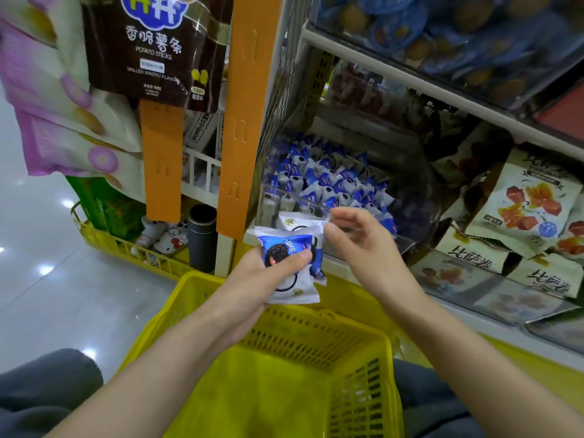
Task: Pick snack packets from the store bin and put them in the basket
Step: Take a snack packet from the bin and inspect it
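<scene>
Held stacked snack packets [286, 248] in left hand [252, 279], pinched top corner with right hand [363, 248], basket [189, 290] below both, store bin [294, 199] just beyond; risked glossy stack slipping past basket rim

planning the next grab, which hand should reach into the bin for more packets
Right: the right hand is at the front of the bin, only pinching a packet corner; the left hand grips the packets over the basket.
</scene>
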The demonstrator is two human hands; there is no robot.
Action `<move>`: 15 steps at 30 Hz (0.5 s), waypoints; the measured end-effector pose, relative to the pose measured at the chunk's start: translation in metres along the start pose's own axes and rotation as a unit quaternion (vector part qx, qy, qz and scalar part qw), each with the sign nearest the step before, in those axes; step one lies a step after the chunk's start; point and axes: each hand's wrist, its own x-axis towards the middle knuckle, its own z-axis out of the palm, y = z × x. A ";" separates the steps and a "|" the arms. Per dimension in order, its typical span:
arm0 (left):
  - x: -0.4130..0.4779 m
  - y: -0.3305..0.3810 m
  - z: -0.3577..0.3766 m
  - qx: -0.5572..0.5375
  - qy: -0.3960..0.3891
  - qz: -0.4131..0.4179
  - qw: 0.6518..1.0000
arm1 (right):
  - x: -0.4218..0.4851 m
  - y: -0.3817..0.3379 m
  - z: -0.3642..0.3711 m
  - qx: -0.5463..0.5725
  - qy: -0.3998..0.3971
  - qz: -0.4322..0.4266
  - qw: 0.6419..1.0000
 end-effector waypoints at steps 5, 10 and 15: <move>-0.002 0.003 0.003 0.023 -0.009 0.005 1.000 | -0.001 0.000 -0.006 0.106 -0.135 0.078 0.982; 0.000 0.005 0.002 0.029 0.061 -0.018 0.998 | 0.030 -0.006 -0.031 0.090 0.027 0.040 0.995; 0.003 0.006 0.000 0.021 0.077 -0.040 0.996 | 0.080 -0.002 -0.055 -0.109 0.149 0.043 0.982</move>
